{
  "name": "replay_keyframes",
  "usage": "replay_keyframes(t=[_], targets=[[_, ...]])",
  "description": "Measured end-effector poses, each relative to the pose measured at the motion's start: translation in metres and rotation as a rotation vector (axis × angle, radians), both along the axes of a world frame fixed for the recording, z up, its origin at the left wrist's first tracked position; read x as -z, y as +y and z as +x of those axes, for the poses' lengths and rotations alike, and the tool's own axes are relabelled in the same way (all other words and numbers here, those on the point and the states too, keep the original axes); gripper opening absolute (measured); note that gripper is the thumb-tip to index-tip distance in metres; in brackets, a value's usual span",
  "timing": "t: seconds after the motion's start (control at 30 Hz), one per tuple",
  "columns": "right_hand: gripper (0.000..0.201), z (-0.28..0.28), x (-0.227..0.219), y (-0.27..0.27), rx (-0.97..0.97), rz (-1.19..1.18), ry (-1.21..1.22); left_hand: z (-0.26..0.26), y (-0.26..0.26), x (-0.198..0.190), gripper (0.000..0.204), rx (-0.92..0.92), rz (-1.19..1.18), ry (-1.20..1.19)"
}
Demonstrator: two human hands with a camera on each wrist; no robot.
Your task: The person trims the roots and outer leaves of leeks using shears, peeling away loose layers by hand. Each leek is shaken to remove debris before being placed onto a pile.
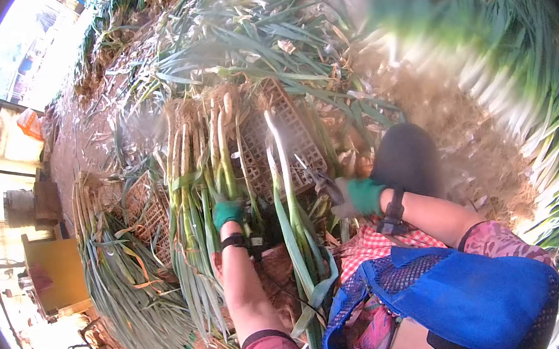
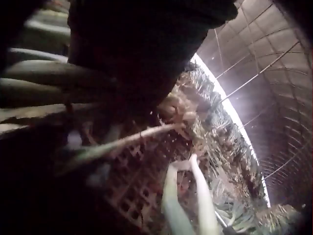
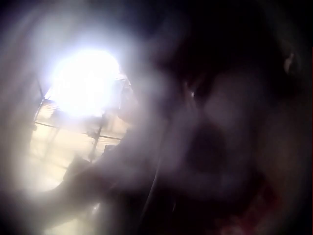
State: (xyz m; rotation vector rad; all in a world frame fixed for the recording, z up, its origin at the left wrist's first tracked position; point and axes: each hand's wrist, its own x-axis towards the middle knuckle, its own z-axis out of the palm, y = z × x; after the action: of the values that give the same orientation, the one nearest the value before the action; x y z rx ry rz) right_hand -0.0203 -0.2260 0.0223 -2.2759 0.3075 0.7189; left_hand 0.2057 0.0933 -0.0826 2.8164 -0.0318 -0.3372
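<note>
In the head view my left hand (image 1: 229, 213), in a green glove, grips leeks (image 1: 226, 156) at the front of a row laid roots away from me; its fingertips are hidden. The left wrist view shows the dark glove (image 2: 132, 54) over leek stalks (image 2: 34, 85). My right hand (image 1: 359, 197), gloved green and grey, holds a tool (image 1: 315, 174) with a narrow grey blade pointing up and left. Between the hands stand two trimmed white leeks (image 1: 278, 140), their green leaves running down towards my lap. The right wrist view is dark and blurred.
An overturned plastic crate (image 1: 283, 133) lies under the leeks. Another leek bundle (image 1: 117, 262) rests on a second crate (image 1: 149, 213) at left. Loose leaves (image 1: 244, 47) litter the ground ahead. A long row of leeks (image 1: 527, 112) curves along the right. A checked cloth (image 1: 364, 251) covers my lap.
</note>
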Motion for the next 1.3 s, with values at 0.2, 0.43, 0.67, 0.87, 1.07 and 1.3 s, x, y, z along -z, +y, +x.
replay_keyframes(t=[0.2, 0.43, 0.67, 0.87, 1.07, 1.3], targets=[[0.061, -0.008, 0.003, -0.004, 0.021, 0.027, -0.043, 0.052, 0.036, -0.133, 0.036, 0.011, -0.469, 0.079], [0.067, -0.016, -0.004, -0.008, 0.162, 0.289, -0.096, -0.036, -0.029, -0.170, 0.028, 0.059, -0.629, 0.494], [0.046, -0.055, -0.058, 0.006, -0.175, 0.471, -0.118, -0.114, -0.061, -0.090, 0.029, -0.255, -1.101, 0.573], [0.049, -0.042, -0.055, 0.016, -0.052, 0.445, -0.142, -0.126, -0.075, -0.101, 0.025, -0.243, -1.157, 0.399], [0.047, -0.002, -0.042, 0.019, -0.081, 0.385, -0.091, -0.135, -0.067, -0.084, 0.022, -0.206, -1.143, 0.448], [0.032, 0.104, 0.014, 0.028, -0.001, 0.333, -0.296, -0.142, -0.082, -0.084, 0.024, -0.198, -0.991, 0.397]])
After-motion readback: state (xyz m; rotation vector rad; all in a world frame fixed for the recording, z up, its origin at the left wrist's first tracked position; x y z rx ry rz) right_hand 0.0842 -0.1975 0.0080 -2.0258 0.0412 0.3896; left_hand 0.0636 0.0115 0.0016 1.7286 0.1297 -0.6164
